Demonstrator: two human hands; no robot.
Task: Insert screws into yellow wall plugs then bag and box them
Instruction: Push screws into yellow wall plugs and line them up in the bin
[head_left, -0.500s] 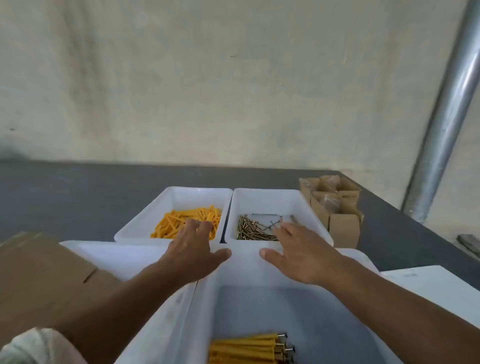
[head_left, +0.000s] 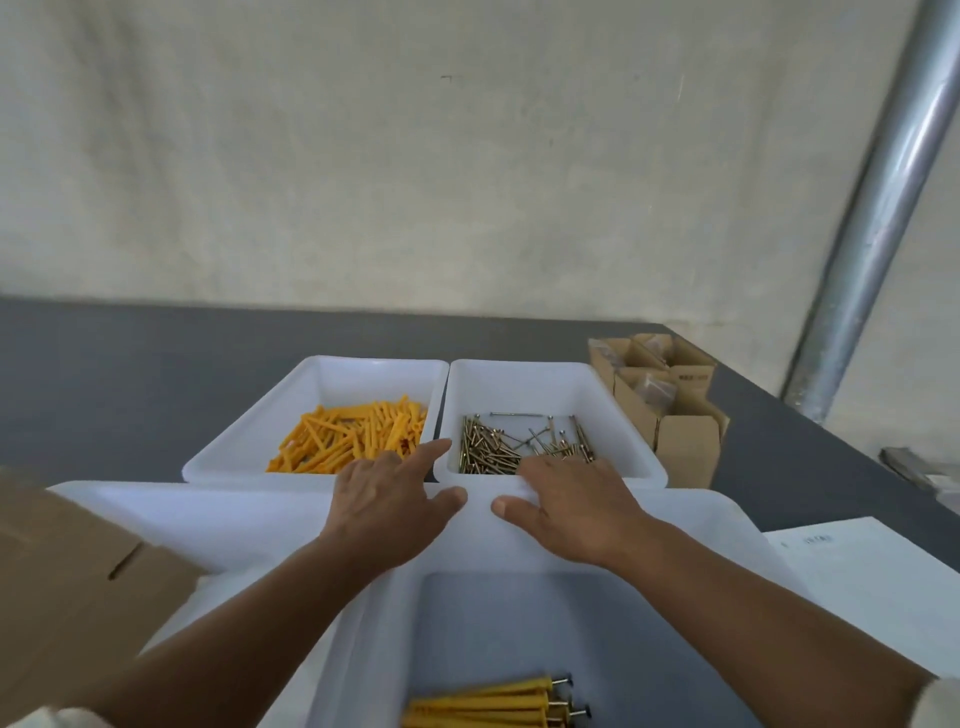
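Note:
Two white trays stand side by side on the dark table. The left tray (head_left: 244, 447) holds loose yellow wall plugs (head_left: 348, 439). The right tray (head_left: 631, 447) holds brass screws (head_left: 511, 447). My left hand (head_left: 387, 501) hovers at the near edge of the plug tray, fingers spread, holding nothing. My right hand (head_left: 569, 506) reaches over the near rim of the screw tray, fingertips among the screws; a grip cannot be seen. A near white bin (head_left: 727, 540) holds assembled plugs with screws (head_left: 493, 704) at its bottom.
Small open cardboard boxes (head_left: 670, 410) stand right of the screw tray. A flat cardboard sheet (head_left: 67, 582) lies at the left over another white bin (head_left: 156, 509). White paper (head_left: 872, 571) lies at the right. A metal pole (head_left: 883, 197) rises at the far right.
Both hands have moved forward a little toward the two trays; the right fingertips now reach into the screws.

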